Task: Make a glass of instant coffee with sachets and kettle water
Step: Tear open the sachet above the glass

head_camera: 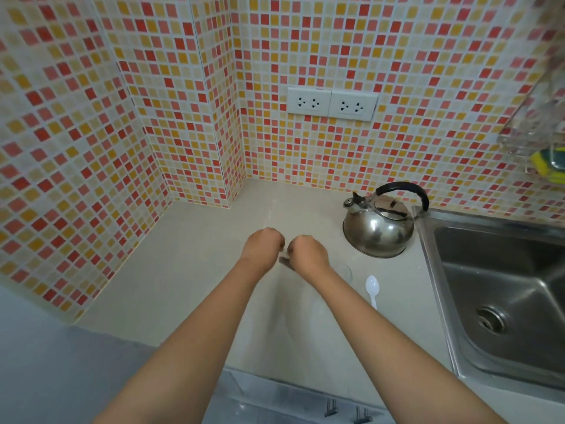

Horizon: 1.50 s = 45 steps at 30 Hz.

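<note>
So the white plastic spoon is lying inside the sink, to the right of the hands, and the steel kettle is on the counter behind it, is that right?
Not quite. In the head view the white plastic spoon lies on the counter, left of the sink, not inside it. The rest holds: it is to the right of the hands, and the steel kettle stands on the counter behind it.

Two bare forearms reach in from the lower edge, uncovered along their whole visible length, with no sleeve showing; the left hand [263, 243] and right hand [307, 251] are bare too, fingers curled out of sight
</note>
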Each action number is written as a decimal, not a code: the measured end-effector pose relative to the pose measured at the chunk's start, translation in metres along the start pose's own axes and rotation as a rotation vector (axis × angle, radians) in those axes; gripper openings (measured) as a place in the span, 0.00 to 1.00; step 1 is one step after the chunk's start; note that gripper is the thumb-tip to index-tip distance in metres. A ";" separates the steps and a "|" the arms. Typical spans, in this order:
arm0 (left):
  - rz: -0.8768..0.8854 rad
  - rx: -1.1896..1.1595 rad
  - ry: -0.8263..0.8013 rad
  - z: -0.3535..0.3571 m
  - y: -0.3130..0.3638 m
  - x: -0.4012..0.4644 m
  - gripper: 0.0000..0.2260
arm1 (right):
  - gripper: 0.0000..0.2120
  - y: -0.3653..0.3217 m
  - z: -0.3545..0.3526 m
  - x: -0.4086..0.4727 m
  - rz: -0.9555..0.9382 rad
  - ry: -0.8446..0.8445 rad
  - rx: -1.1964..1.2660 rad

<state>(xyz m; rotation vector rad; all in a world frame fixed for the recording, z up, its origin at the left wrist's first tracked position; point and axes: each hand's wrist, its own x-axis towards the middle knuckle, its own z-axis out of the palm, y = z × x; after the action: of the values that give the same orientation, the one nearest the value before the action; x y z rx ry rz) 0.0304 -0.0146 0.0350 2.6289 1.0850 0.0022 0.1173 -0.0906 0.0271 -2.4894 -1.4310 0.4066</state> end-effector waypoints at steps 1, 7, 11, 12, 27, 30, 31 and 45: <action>-0.023 -0.062 0.032 -0.008 0.006 0.002 0.11 | 0.10 -0.001 -0.011 0.000 0.034 0.021 0.026; -0.254 -0.643 0.101 -0.030 0.057 0.011 0.11 | 0.06 0.014 -0.059 -0.009 0.233 0.173 0.138; -0.334 -0.783 0.010 -0.030 0.093 0.014 0.14 | 0.08 0.035 -0.070 -0.023 0.281 0.213 0.183; -0.357 -0.807 -0.006 -0.028 0.099 0.014 0.13 | 0.09 0.041 -0.071 -0.028 0.287 0.226 0.195; -0.380 -1.044 -0.269 -0.008 0.133 0.001 0.09 | 0.09 0.098 -0.055 -0.074 0.268 0.321 0.537; -0.348 -1.043 -0.288 -0.004 0.130 -0.001 0.08 | 0.08 0.101 -0.055 -0.073 0.317 0.257 0.688; -0.331 -1.044 -0.292 -0.004 0.129 -0.001 0.08 | 0.07 0.101 -0.056 -0.073 0.340 0.230 0.727; -0.066 -0.981 -0.294 0.004 0.116 -0.011 0.12 | 0.10 0.082 -0.075 -0.068 0.570 -0.019 0.858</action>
<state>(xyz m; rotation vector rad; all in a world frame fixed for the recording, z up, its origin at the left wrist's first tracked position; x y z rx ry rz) 0.1032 -0.1009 0.0637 1.6504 0.7758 0.1024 0.1766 -0.1955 0.0769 -2.0737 -0.3467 0.9127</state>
